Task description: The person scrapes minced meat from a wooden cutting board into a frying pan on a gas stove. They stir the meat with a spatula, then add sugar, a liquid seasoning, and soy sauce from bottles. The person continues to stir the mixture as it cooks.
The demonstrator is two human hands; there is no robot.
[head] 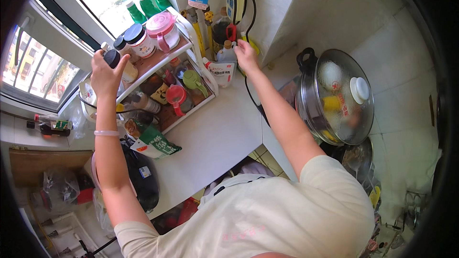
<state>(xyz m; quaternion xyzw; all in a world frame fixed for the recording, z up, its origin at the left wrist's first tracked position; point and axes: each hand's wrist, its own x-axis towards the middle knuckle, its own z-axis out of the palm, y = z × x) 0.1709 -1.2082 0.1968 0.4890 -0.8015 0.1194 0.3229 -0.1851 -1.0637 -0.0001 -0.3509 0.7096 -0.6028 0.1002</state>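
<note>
My left hand reaches to the left end of the upper shelf, its fingers spread about a dark-lidded jar; whether it grips the jar is unclear. Farther along that shelf stand a spice jar, a jar with a dark blue lid and a pink-lidded container. My right hand is beside the rack, its fingers bent near a plastic bottle and a red-handled item; I cannot tell if it holds anything. A white seasoning pouch stands below it on the counter.
The lower shelf bears bottles, a red-lidded jug and a green-lidded jug. A green and white bag leans at the rack's front. At right, a lidded steamer pot holds food. A black cable runs across the counter.
</note>
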